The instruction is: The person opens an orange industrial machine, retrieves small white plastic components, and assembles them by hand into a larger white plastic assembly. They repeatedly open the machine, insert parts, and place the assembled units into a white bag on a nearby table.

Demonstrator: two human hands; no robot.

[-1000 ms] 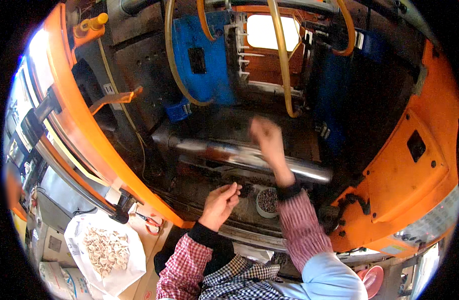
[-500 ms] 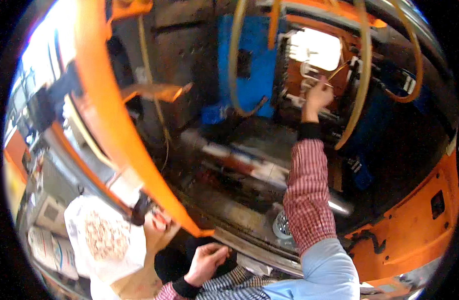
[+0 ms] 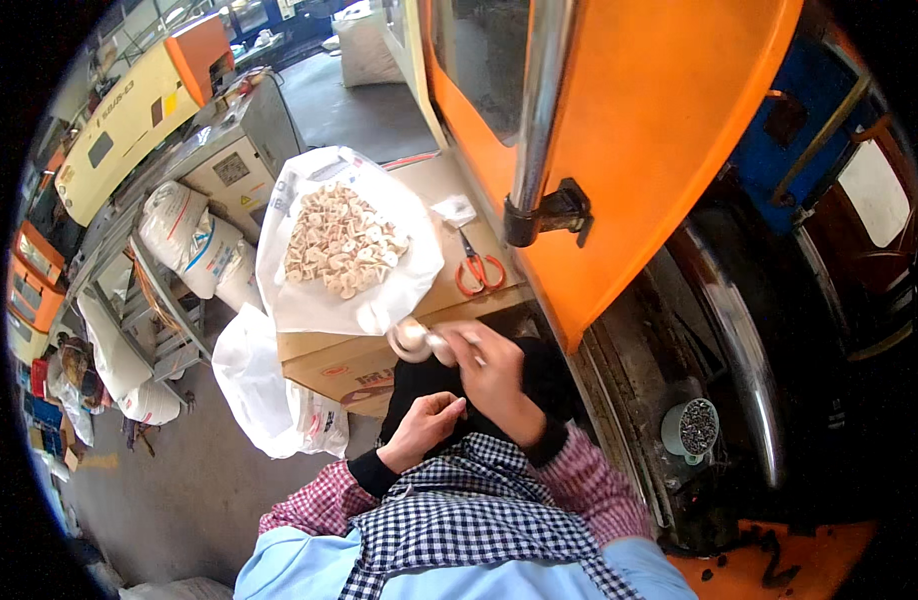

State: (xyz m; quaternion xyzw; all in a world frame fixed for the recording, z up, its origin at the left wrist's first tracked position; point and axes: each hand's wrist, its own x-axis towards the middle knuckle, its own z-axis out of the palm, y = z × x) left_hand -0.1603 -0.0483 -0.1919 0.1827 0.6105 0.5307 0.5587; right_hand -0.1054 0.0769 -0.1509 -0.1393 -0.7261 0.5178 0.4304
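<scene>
My right hand (image 3: 497, 378) is closed on a pale moulded plastic part (image 3: 411, 340), blurred by motion, with rounded lobes showing past the fingertips. It is just below the near edge of a white plastic bag (image 3: 291, 290) heaped with small beige plastic pieces (image 3: 341, 245). Closer to my body, in front of the checked apron, my left hand (image 3: 424, 428) has its fingers curled and thumb pressed in. Whatever may lie between those fingers is hidden. The bag rests on a cardboard box (image 3: 329, 365). Beside it on the box lie red-handled scissors (image 3: 479, 273).
An orange machine door (image 3: 649, 130) with a metal bar handle (image 3: 541, 110) stands to the right of the box. A pale cup of small metal pieces (image 3: 691, 430) sits on the machine ledge. Stuffed white sacks (image 3: 194, 235) and a grey cabinet (image 3: 244, 160) are at left.
My view has swung left from the machine's inside to the box. My right hand has come out of the machine and now holds the plastic part near the bag.
</scene>
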